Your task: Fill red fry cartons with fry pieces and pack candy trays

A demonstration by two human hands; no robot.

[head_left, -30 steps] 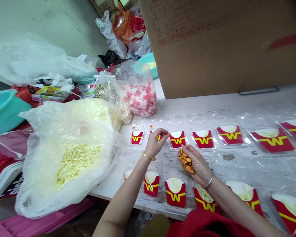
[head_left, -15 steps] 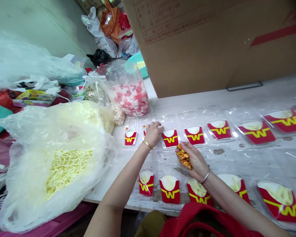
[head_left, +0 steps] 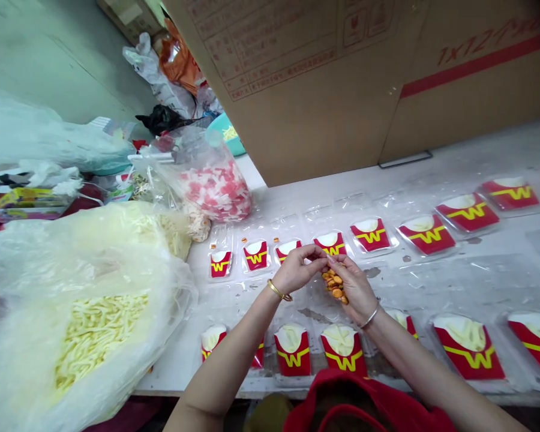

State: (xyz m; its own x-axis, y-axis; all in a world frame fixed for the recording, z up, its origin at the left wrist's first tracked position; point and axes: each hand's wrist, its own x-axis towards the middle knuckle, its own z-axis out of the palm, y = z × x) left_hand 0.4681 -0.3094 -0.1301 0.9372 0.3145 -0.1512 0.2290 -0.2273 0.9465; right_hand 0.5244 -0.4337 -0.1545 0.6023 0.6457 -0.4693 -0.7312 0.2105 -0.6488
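Observation:
My right hand (head_left: 357, 291) is curled around a small heap of orange-brown, burger-like pieces (head_left: 335, 283). My left hand (head_left: 302, 267) meets it, thumb and forefinger pinched together at the right fingertips. Whatever sits in that pinch is hidden. Under and behind the hands runs a row of clear plastic blister trays, each with a red fries carton marked with a yellow W, such as this carton (head_left: 255, 255). A single orange piece (head_left: 244, 240) lies above it, and the cartons on either side have one too. A nearer row holds cartons with pale fries (head_left: 292, 348).
At left lies a big clear bag of pale fries (head_left: 101, 330). Behind it stands a bag of pink and white pieces (head_left: 218, 189). A large cardboard box (head_left: 315, 114) fills the back right. A turquoise basin (head_left: 236, 146) sits beside it.
My left hand has come back from the far row of trays to my right hand, its fingers now pinched. An orange piece shows above the third carton. The view has shifted.

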